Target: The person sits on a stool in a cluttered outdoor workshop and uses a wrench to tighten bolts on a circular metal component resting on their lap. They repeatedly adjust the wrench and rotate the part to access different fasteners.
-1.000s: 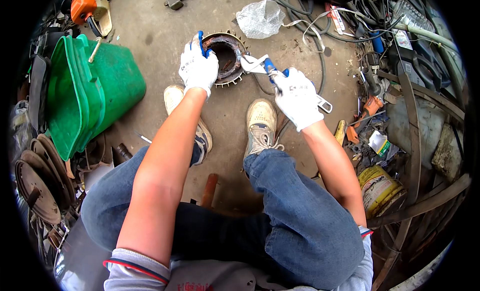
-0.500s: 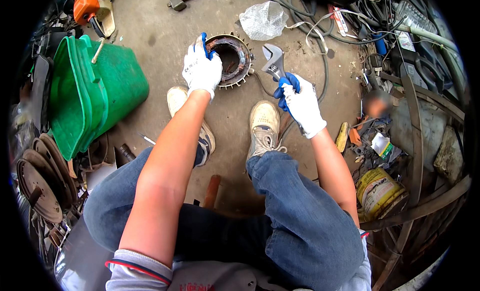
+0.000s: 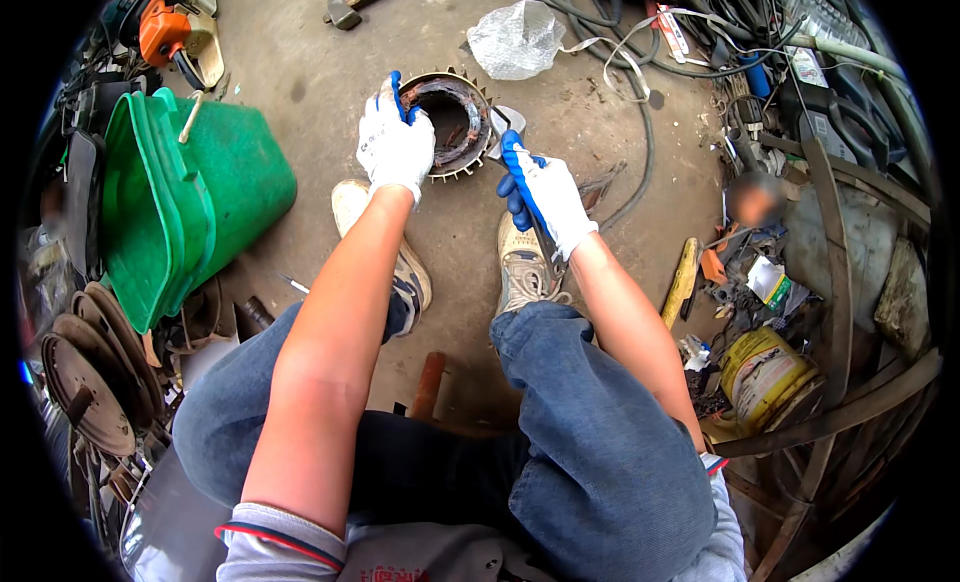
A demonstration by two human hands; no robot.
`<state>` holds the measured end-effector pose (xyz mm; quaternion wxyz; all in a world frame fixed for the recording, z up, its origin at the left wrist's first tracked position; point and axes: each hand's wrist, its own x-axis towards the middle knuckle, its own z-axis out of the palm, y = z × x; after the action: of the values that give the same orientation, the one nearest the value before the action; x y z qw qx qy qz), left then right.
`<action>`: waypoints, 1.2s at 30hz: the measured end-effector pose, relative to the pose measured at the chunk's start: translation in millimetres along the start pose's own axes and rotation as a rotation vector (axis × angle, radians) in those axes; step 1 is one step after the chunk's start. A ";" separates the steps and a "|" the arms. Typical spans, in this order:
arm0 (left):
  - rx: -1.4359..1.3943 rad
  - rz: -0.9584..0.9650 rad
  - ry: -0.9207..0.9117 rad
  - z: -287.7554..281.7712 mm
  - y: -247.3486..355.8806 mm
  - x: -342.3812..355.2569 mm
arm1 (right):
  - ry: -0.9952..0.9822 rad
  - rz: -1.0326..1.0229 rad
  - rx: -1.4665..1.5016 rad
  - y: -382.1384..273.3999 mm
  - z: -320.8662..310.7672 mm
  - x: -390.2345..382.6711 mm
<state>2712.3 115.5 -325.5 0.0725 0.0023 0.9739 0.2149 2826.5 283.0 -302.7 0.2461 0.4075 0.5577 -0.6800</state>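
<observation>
A ring-shaped motor stator point(image 3: 478, 94) stands on the floor, with small metal fins round its edge and dark reddish windings inside. At its left side my left hand point(image 3: 397, 147), in a white glove with blue palm and fingertips, grips the rim. My right hand point(image 3: 545, 192), gloved alike, is closed round the handle of an adjustable wrench point(image 3: 512, 119). The wrench's head is at the stator's right edge; whether its jaws grip a fin I cannot tell. Fingers and palm hide most of the handle.
Left of my legs is a green bucket point(image 3: 240, 172), with rusty discs point(image 3: 90, 387) nearer me. Clear bubble wrap point(image 3: 515, 40) lies beyond the stator, beside cables point(image 3: 648, 162). A hammer-like tool point(image 3: 345, 12) lies far off. Scrap and a yellow can point(image 3: 765, 377) crowd the right.
My right hand has brought the wrench left and down, from apart in the air to the stator's right edge. My left hand keeps its hold on the rim.
</observation>
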 end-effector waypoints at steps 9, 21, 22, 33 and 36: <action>0.002 0.030 0.011 1.9 -3.9 0.6 | -0.043 -0.160 0.107 1.9 4.4 -4.0; -0.005 0.012 0.030 3.2 -4.9 0.0 | -0.066 -0.112 0.146 5.6 6.7 -3.9; -0.010 0.010 0.029 2.8 -3.5 -0.2 | -0.068 -0.105 0.137 3.5 6.3 -3.6; -0.025 0.021 0.040 -2.2 -1.3 -0.2 | -0.026 -0.116 -0.179 -14.0 -3.7 -1.6; -0.009 0.038 0.065 -0.1 0.8 -0.7 | -0.024 -0.170 -0.100 -1.4 -4.5 4.8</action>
<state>2713.0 116.2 -324.9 0.0368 0.0133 0.9745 0.2208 2824.1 288.2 -306.1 0.2141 0.3378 0.6206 -0.6744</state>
